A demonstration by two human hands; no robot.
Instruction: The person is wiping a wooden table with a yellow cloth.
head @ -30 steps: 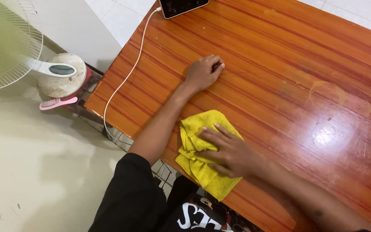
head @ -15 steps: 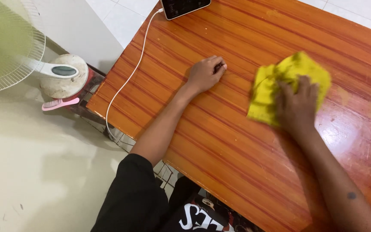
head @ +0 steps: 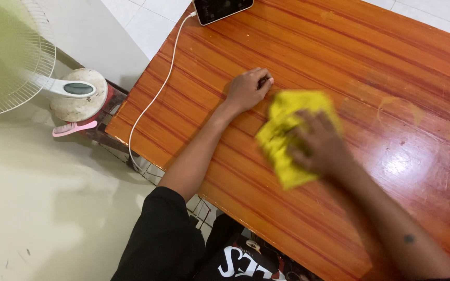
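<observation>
A yellow cloth (head: 283, 130) lies crumpled on the glossy wooden table (head: 371, 62). My right hand (head: 321, 145) presses down on it with the fingers spread, blurred by motion, near the middle of the table. My left hand (head: 248, 89) rests on the wood just left of the cloth, fingers curled into a loose fist, holding nothing.
A phone (head: 222, 9) lies at the table's far edge with a white cable (head: 149, 104) running down over the left edge. Left of the table a fan (head: 6, 62) stands on a stool, with a pink brush (head: 74, 127) beside its base. Pale floor lies below.
My right hand swept the yellow cloth from near the front edge out to the right, then back left toward the middle. My left hand has stayed in place.
</observation>
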